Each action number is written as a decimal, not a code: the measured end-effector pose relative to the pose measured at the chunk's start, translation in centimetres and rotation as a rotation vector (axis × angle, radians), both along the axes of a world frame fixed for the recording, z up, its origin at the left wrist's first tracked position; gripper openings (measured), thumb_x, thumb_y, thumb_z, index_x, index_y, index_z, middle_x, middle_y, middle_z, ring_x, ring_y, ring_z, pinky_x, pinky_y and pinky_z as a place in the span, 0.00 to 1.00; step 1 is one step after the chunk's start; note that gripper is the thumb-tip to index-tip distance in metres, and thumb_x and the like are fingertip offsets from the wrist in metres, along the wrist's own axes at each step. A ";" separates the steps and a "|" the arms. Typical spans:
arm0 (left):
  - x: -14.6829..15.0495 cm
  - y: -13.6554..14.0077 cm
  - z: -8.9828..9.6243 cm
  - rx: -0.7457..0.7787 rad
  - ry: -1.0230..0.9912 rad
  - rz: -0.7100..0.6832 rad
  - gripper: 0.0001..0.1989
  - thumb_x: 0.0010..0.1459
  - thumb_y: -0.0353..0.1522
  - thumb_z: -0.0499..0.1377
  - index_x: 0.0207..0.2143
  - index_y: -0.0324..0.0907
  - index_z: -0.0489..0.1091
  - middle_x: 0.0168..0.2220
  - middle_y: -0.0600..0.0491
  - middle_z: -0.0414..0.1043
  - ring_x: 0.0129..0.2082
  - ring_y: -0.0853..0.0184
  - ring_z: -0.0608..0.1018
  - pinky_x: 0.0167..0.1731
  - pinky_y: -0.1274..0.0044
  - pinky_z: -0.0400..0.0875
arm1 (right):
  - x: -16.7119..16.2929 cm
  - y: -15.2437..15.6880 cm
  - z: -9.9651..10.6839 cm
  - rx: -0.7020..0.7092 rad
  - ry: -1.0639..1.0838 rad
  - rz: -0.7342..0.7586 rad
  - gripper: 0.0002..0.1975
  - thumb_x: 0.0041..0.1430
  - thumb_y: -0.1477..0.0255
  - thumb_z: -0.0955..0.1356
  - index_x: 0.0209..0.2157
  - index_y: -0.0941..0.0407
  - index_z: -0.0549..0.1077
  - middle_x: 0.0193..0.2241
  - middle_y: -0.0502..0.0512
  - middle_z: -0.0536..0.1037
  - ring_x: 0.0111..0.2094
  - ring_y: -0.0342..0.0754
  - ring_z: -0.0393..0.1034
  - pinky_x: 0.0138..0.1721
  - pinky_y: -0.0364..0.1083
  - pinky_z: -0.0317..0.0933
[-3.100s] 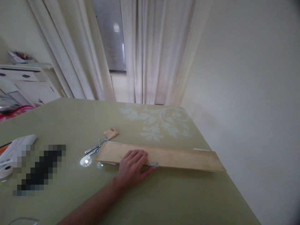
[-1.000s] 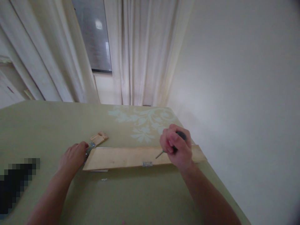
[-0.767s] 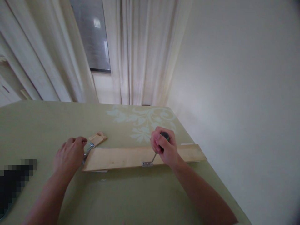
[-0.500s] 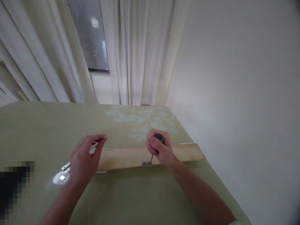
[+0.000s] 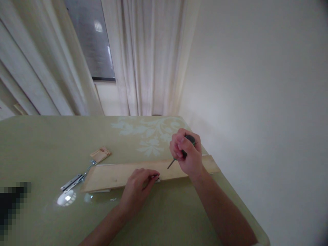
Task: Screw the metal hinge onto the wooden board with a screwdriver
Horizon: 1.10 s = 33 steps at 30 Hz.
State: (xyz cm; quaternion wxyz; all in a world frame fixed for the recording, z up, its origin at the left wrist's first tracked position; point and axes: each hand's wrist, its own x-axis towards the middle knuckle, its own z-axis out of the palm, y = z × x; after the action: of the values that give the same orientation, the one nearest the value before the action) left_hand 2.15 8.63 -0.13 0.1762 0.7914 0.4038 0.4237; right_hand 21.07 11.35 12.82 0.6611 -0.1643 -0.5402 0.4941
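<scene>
Both hands over plank (image 5: 120, 174): left hand (image 5: 138, 188) flat, right hand (image 5: 186, 155) fisted.

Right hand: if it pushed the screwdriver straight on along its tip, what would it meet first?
The right hand aims the screwdriver down-left; likely the plank beside the left hand's fingertips, though depth is unclear.

- Wooden board (image 5: 118, 174): long, pale, flat on the table, running left to right.
- Hinge (image 5: 156, 178): small, metal, at the board's near edge, mostly hidden.
- Screwdriver (image 5: 179, 153): dark handle, thin shaft tilted down-left above the board.
</scene>
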 end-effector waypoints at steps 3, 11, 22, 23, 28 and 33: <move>0.1 0.1 -0.4 0.035 0.053 -0.009 0.09 0.70 0.35 0.59 0.42 0.47 0.80 0.34 0.53 0.82 0.33 0.64 0.80 0.35 0.73 0.75 | 0.3 -0.2 0.4 0.015 0.002 -0.007 0.20 0.65 0.65 0.73 0.23 0.54 0.65 0.14 0.41 0.61 0.14 0.36 0.47 0.14 0.38 0.42; -0.1 -0.1 -0.7 0.116 0.094 -0.044 0.06 0.69 0.33 0.61 0.42 0.47 0.79 0.34 0.54 0.82 0.33 0.65 0.79 0.35 0.74 0.73 | 0.7 -0.6 1.1 0.059 0.033 -0.005 0.19 0.66 0.64 0.73 0.24 0.54 0.66 0.15 0.41 0.61 0.14 0.36 0.47 0.14 0.39 0.42; -0.4 -0.3 -1.7 0.343 0.201 -0.079 0.10 0.70 0.31 0.60 0.50 0.47 0.78 0.43 0.52 0.85 0.37 0.65 0.81 0.41 0.71 0.73 | -0.2 -0.9 0.6 0.053 0.032 0.060 0.19 0.66 0.64 0.73 0.24 0.54 0.67 0.16 0.41 0.62 0.15 0.36 0.48 0.15 0.38 0.43; -0.3 -0.4 -1.8 0.346 0.208 -0.051 0.10 0.70 0.31 0.60 0.51 0.47 0.79 0.43 0.52 0.85 0.37 0.64 0.80 0.41 0.70 0.73 | -0.2 -0.9 0.5 0.054 0.034 0.065 0.19 0.66 0.65 0.73 0.24 0.54 0.67 0.16 0.41 0.62 0.15 0.36 0.48 0.15 0.38 0.43; 0.1 -0.5 -2.1 0.302 0.173 0.004 0.10 0.70 0.30 0.60 0.50 0.47 0.79 0.42 0.51 0.85 0.39 0.63 0.80 0.45 0.68 0.75 | -0.5 -0.7 0.2 0.055 0.038 0.090 0.18 0.67 0.65 0.73 0.24 0.54 0.67 0.15 0.41 0.61 0.15 0.36 0.48 0.15 0.38 0.43; 0.7 -0.4 -1.3 0.137 0.089 0.028 0.08 0.70 0.32 0.59 0.43 0.47 0.79 0.35 0.52 0.83 0.36 0.63 0.81 0.38 0.71 0.78 | -1.3 -0.4 -0.6 0.021 0.020 0.101 0.19 0.66 0.63 0.73 0.24 0.53 0.66 0.15 0.41 0.62 0.15 0.37 0.49 0.15 0.38 0.44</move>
State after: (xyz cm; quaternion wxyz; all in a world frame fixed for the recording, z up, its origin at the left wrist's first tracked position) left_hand 2.81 8.22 -1.41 0.0976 0.8139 0.3923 0.4174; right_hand 19.78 10.95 12.23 0.6423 -0.1248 -0.5461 0.5230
